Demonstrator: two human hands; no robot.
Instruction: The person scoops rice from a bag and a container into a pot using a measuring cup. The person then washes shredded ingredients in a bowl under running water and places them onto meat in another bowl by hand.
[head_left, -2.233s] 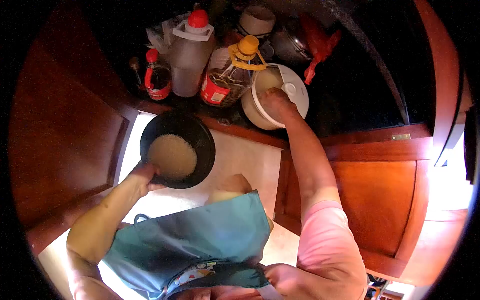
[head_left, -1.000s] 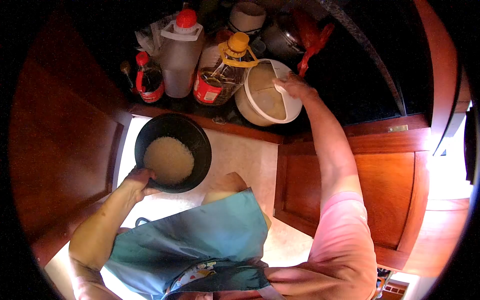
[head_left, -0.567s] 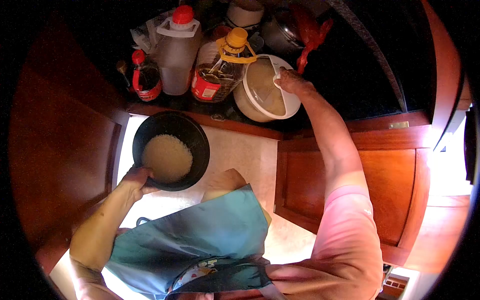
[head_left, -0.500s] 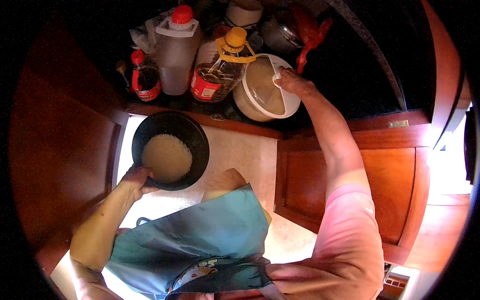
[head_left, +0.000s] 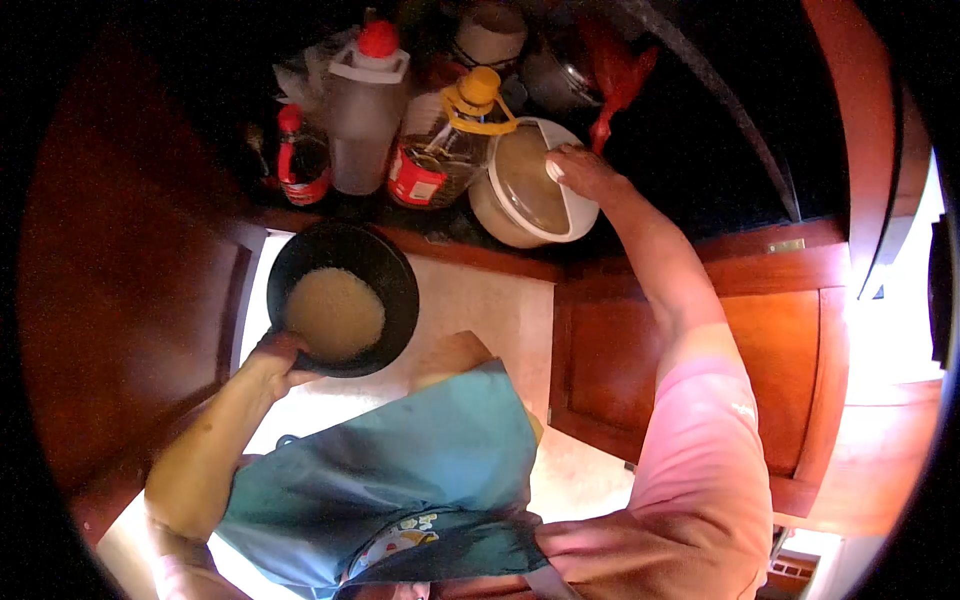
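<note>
My left hand (head_left: 281,362) grips the near left rim of a dark round pot (head_left: 400,275), fingers closed on its edge. Pale grains that look like rice (head_left: 336,314) cover the pot's bottom. Up at the cabinet, my right hand (head_left: 588,174) is closed on the white tab of a lid (head_left: 532,178), which is part clear, part white. That lid sits on a round, pale container (head_left: 492,216) at the cabinet's front edge. The fingertips of my right hand are partly hidden.
Left of the container stand an oil bottle (head_left: 440,160) with a yellow cap, a large jug (head_left: 365,125) with a red cap and a small red-capped bottle (head_left: 302,170). Behind are a dark pot (head_left: 560,78) and a red bag (head_left: 622,80). Open cabinet doors (head_left: 690,370) flank me.
The view has shifted slightly, so the cabinet's contents sit a little lower in the picture. Both hands keep their holds, with the pot and lid nearly in the same places.
</note>
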